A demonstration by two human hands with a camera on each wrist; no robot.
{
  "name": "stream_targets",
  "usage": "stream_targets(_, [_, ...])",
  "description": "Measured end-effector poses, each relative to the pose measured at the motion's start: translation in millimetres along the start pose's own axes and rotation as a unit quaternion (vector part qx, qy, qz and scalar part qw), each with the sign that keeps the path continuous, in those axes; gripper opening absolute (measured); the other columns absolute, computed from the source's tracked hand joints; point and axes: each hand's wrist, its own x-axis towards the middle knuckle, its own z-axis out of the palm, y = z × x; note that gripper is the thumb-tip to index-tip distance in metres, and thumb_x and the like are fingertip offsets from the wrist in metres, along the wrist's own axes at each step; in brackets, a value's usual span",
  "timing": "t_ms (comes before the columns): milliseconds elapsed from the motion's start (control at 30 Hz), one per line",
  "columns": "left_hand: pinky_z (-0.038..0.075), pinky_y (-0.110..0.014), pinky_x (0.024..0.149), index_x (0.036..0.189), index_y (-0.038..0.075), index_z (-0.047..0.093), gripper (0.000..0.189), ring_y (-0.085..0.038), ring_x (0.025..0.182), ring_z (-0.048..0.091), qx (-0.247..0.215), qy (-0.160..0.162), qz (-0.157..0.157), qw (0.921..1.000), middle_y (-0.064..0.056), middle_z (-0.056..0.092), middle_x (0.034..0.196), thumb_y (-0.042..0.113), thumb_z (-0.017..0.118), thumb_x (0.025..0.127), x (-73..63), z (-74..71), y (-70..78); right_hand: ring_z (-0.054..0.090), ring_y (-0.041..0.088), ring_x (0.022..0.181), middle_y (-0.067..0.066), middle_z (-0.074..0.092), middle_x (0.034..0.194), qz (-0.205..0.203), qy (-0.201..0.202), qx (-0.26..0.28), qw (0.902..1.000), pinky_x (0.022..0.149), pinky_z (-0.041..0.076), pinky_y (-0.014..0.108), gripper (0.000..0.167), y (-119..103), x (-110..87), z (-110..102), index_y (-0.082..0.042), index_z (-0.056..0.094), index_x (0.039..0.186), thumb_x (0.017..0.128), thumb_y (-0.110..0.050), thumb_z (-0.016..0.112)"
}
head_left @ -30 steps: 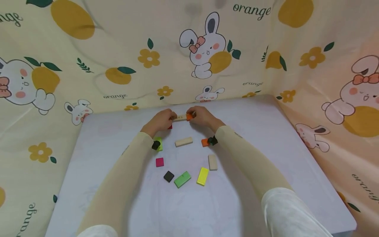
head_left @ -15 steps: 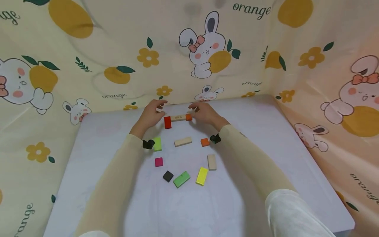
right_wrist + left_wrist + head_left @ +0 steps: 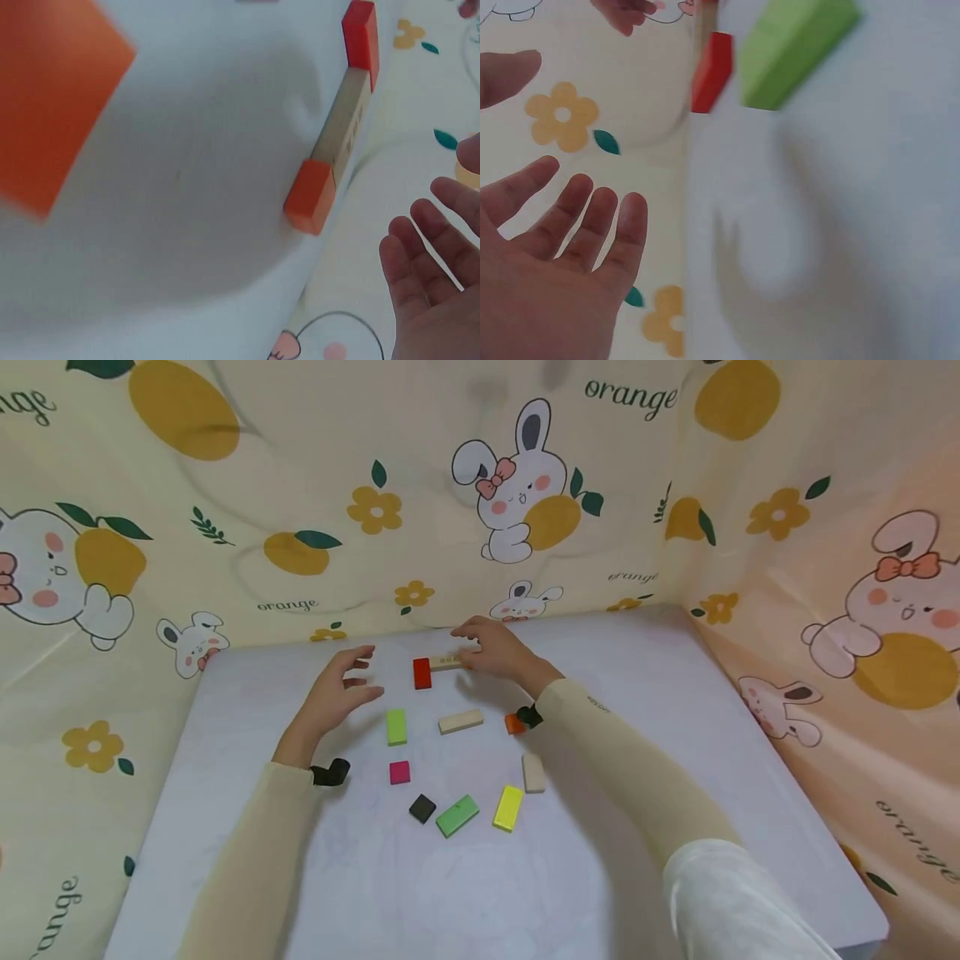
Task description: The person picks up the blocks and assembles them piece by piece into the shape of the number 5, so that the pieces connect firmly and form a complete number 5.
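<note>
Clock centre, head view: falls on a centre wooden block [image 3: 461, 722], flat on the pale counter [image 3: 412, 902].
Three-piece row [image 3: 339, 124]: lies at 11 to 12 o'clock, far side; joins a red block [image 3: 422, 674] at left, a printed wooden block [image 3: 444, 663] between, and an orange end block [image 3: 310, 196] at right, touching.
Left hand [image 3: 327, 697]: hovers between 9 and 10 o'clock, wide and empty, nearest a lime block [image 3: 397, 727] at 9.
Right hand [image 3: 497, 647]: hangs near 1 o'clock, wide and empty; hides the orange end block from the head camera.
Ring, 3 to 8 o'clock: runs loose orange block [image 3: 513, 724], side wooden block [image 3: 533, 774], yellow block [image 3: 507, 808], green block [image 3: 457, 816], black block [image 3: 422, 809], pink block [image 3: 400, 772].
Just changed: shows the row released, gripped at both ends a second ago; puts the left hand farther toward 9 o'clock.
Meaning: suggests the row is set in place, lined up unaided, leaving both hands free.
</note>
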Motion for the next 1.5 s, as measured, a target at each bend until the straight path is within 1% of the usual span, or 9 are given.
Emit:
stream_targets(167, [0.037, -0.058, 0.121, 0.166, 0.007, 0.039, 0.08, -0.039, 0.147, 0.042, 0.004, -0.015, -0.035, 0.9993, -0.015, 0.04, 0.166, 0.015, 0.08, 0.098, -22.3, 1.9, -16.5, 0.054, 0.029, 0.136, 0.01, 0.058, 0.149, -0.003, -0.029, -0.022, 0.9993, 0.116, 0.043, 0.044, 0.052, -9, 8.5, 13, -0.007, 0.066, 0.149, 0.099, -0.021, 0.06])
stream_targets(267, [0.04, -0.058, 0.118, 0.165, 0.008, 0.04, 0.082, -0.041, 0.144, 0.045, 0.014, -0.027, -0.044, 0.9986, -0.017, 0.042, 0.164, 0.019, 0.083, 0.096, -31.8, 2.7, -21.8, 0.054, 0.03, 0.137, 0.012, 0.059, 0.149, -0.013, -0.044, -0.038, 0.9982, 0.118, 0.041, 0.044, 0.051, -15, 10.9, 17, -0.007, 0.066, 0.149, 0.1, -0.02, 0.06])
stream_targets(367, [0.044, -0.059, 0.115, 0.164, 0.008, 0.043, 0.082, -0.042, 0.137, 0.051, 0.029, -0.038, -0.045, 0.9978, -0.018, 0.045, 0.161, 0.02, 0.085, 0.095, -36.3, 5.9, -28.3, 0.054, 0.03, 0.137, 0.013, 0.06, 0.148, -0.022, -0.055, -0.058, 0.9966, 0.119, 0.04, 0.043, 0.05, -17, 12.7, 22, -0.007, 0.066, 0.15, 0.102, -0.019, 0.059])
stream_targets(500, [0.047, -0.057, 0.11, 0.163, 0.007, 0.045, 0.083, -0.041, 0.128, 0.056, 0.05, -0.044, -0.036, 0.9971, -0.018, 0.05, 0.157, 0.02, 0.087, 0.093, -36.9, 13.8, -33.1, 0.057, 0.028, 0.129, 0.012, 0.062, 0.144, -0.023, -0.063, -0.072, 0.9952, 0.113, 0.044, 0.041, 0.05, -16, 15.1, 30, -0.009, 0.066, 0.15, 0.101, -0.018, 0.061])
stream_targets(633, [0.049, -0.055, 0.107, 0.162, 0.008, 0.046, 0.083, -0.038, 0.124, 0.056, 0.071, -0.049, -0.038, 0.9956, -0.016, 0.053, 0.153, 0.022, 0.088, 0.092, -36.9, 23.1, -32.0, 0.057, 0.026, 0.121, 0.011, 0.061, 0.142, -0.012, -0.071, -0.07, 0.9949, 0.106, 0.048, 0.04, 0.052, -15, 16.8, 38, -0.011, 0.067, 0.15, 0.098, -0.019, 0.064])
stream_targets(867, [0.051, -0.051, 0.107, 0.161, 0.01, 0.048, 0.082, -0.034, 0.121, 0.057, 0.079, -0.057, -0.052, 0.9939, -0.013, 0.054, 0.151, 0.019, 0.09, 0.091, -36.8, 29.8, -30.5, 0.054, 0.026, 0.126, 0.009, 0.06, 0.142, -0.013, -0.082, -0.093, 0.9922, 0.112, 0.044, 0.04, 0.053, -16, 17.7, 47, -0.016, 0.066, 0.152, 0.099, -0.019, 0.062])
stream_targets(1067, [0.051, -0.05, 0.106, 0.16, 0.01, 0.049, 0.082, -0.033, 0.119, 0.057, 0.089, -0.059, -0.043, 0.9933, -0.013, 0.056, 0.147, 0.017, 0.091, 0.09, -33.9, 31.6, -30.5, 0.051, 0.026, 0.129, 0.008, 0.058, 0.144, -0.014, -0.084, -0.122, 0.9889, 0.111, 0.045, 0.038, 0.054, -16, 15.9, 48, -0.019, 0.064, 0.154, 0.1, -0.019, 0.06])
stream_targets(1233, [0.051, -0.049, 0.105, 0.158, 0.01, 0.051, 0.08, -0.032, 0.118, 0.057, 0.102, -0.065, -0.048, 0.9915, -0.013, 0.057, 0.143, 0.015, 0.091, 0.089, -30.8, 34.8, -29.1, 0.052, 0.026, 0.127, 0.008, 0.058, 0.144, -0.015, -0.084, -0.127, 0.9883, 0.11, 0.046, 0.037, 0.052, -16, 16.1, 47, -0.019, 0.065, 0.153, 0.101, -0.02, 0.061])
stream_targets(1500, [0.052, -0.049, 0.106, 0.154, 0.009, 0.055, 0.074, -0.034, 0.119, 0.057, 0.101, -0.07, -0.057, 0.9908, -0.013, 0.059, 0.136, 0.012, 0.089, 0.09, -29.9, 36.1, -25.7, 0.052, 0.027, 0.13, 0.009, 0.059, 0.146, -0.021, -0.099, -0.136, 0.9855, 0.113, 0.044, 0.037, 0.048, -21, 17.1, 43, -0.017, 0.064, 0.153, 0.105, -0.018, 0.062])
